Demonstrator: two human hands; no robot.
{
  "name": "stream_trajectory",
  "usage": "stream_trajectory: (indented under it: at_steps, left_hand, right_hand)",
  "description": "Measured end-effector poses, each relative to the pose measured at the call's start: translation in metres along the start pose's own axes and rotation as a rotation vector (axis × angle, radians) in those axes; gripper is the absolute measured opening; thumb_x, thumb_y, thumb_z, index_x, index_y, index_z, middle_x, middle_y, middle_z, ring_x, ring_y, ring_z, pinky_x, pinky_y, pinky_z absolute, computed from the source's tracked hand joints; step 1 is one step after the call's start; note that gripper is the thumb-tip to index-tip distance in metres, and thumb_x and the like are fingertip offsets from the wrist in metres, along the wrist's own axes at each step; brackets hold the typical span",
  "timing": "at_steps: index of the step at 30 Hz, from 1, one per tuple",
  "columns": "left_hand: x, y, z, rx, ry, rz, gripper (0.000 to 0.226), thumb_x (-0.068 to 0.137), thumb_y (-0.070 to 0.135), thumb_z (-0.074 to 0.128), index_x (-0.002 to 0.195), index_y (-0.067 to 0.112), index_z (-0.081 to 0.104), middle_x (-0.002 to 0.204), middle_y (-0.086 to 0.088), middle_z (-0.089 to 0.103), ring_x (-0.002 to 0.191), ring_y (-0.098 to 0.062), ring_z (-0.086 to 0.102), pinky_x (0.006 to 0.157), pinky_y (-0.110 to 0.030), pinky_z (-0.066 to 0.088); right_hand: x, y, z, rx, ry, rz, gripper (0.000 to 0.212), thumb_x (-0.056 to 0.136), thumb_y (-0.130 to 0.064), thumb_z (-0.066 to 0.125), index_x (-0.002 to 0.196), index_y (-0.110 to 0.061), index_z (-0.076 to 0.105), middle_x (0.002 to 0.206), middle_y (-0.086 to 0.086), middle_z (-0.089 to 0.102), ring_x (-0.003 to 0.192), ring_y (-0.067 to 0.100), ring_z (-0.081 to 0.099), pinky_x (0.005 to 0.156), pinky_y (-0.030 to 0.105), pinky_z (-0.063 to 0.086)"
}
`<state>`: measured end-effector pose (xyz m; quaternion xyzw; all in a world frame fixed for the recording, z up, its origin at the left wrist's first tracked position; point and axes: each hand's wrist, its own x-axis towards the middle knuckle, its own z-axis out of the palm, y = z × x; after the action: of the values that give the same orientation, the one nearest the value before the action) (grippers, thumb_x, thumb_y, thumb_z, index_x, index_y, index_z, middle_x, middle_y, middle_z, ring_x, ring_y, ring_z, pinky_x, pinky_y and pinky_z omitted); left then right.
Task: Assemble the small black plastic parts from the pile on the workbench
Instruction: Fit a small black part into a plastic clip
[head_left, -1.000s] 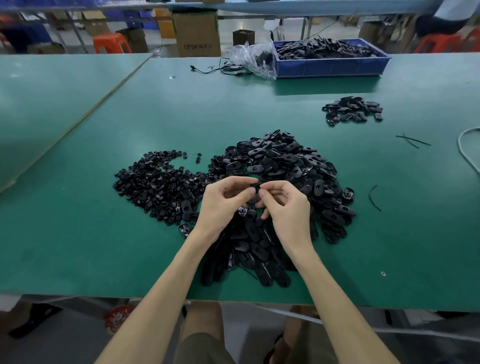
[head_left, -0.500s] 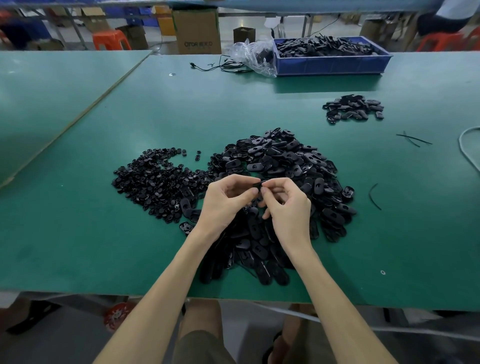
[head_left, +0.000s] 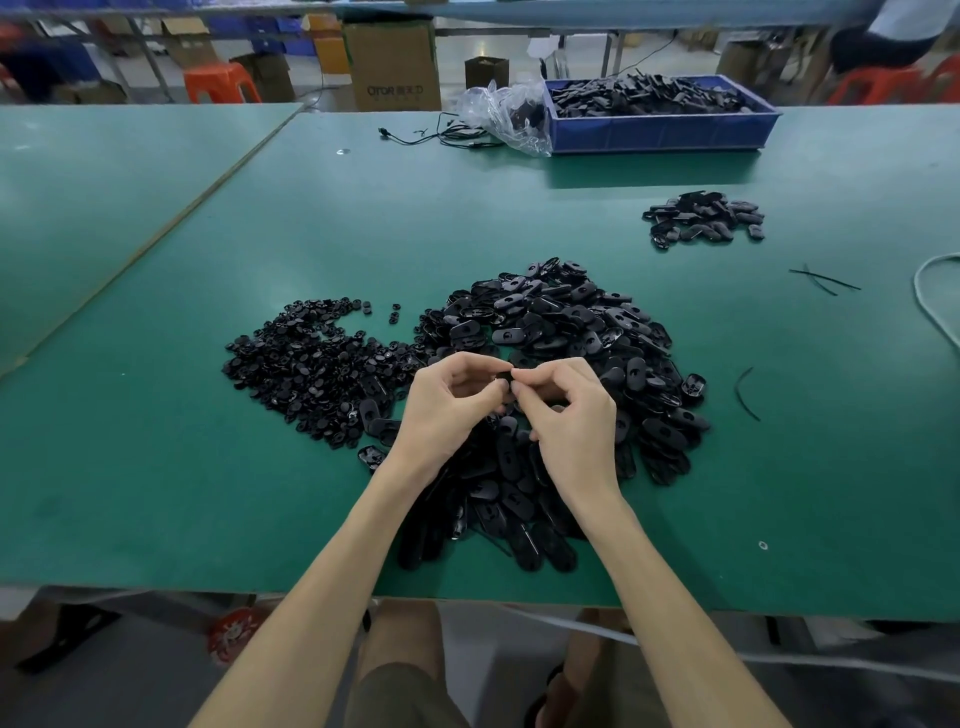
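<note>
While the arms have hardly shifted over the last second, the fingertips have closed in: a moment ago they were fumbling a little apart, and now the left hand (head_left: 447, 410) and right hand (head_left: 574, 421) meet thumb to forefinger, both pinching one small black part (head_left: 505, 378) held up just above the big pile (head_left: 566, 338). That reads to me as the mating step itself, pieces being pressed together, though whether one piece or two sit between those fingers is too small to tell. Nothing else on the desk (head_left: 156, 467) has moved. Now the tally: two hands at work and one part in the pinch. Three heaps lie on the green top. The big pile of oval shells sits under the hands, a heap of smaller bits (head_left: 311, 364) touches its left edge, and a little far pile (head_left: 704, 218) lies well apart to the right, likely the finished ones. One blue crate (head_left: 665, 127) at the back is full of more black parts, with one clear plastic bag (head_left: 504, 111) beside it. Three loose black strips lie at the right, two crossed (head_left: 823, 280) and one curved (head_left: 745, 392). With so many shells left, the job looks barely begun.
</note>
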<state>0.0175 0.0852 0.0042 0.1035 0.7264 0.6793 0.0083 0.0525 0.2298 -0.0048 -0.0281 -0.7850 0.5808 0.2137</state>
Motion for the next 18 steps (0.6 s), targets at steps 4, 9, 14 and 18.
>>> stream_trajectory:
  at_steps: [4,9,14,18]
  left_hand:
    - [0.0001,-0.0016,-0.0019,0.009,0.031,-0.008,0.015,0.092,-0.004,0.071,0.105,0.003,0.073,0.093,-0.008,0.079,0.079,-0.015,0.076,0.072,-0.021,0.058]
    - [-0.0003,-0.0011,-0.0014,-0.009,0.045,-0.009,0.012,0.092,-0.003,0.072,0.105,-0.002,0.071,0.090,-0.011,0.079,0.075,-0.014,0.075,0.070,-0.020,0.058]
    - [-0.0011,0.0004,-0.0013,-0.045,0.048,-0.015,0.012,0.092,-0.002,0.073,0.104,-0.002,0.071,0.082,-0.009,0.076,0.069,-0.014,0.071,0.071,-0.023,0.058]
    - [-0.0029,0.0006,0.0012,-0.044,0.035,-0.018,0.011,0.091,-0.002,0.074,0.102,0.000,0.073,0.083,-0.007,0.076,0.070,-0.012,0.071,0.070,-0.020,0.057]
  right_hand:
    - [-0.0012,-0.0014,0.0011,-0.021,-0.033,-0.053,0.017,0.095,0.000,0.072,0.104,-0.011,0.081,0.105,-0.003,0.063,0.084,0.010,0.068,0.069,0.017,0.052]
    - [-0.0034,-0.0033,0.0000,-0.012,-0.047,-0.088,0.021,0.098,0.006,0.065,0.106,-0.007,0.080,0.107,0.002,0.060,0.085,-0.003,0.067,0.066,0.010,0.050]
    - [-0.0038,-0.0039,-0.0008,-0.012,-0.035,-0.066,0.026,0.099,-0.006,0.069,0.116,-0.022,0.078,0.115,0.000,0.054,0.085,0.007,0.065,0.071,0.013,0.051]
    - [-0.0030,-0.0028,-0.0026,0.050,-0.018,0.000,0.026,0.098,-0.007,0.070,0.119,-0.023,0.075,0.110,0.000,0.065,0.091,0.008,0.067,0.078,0.015,0.053]
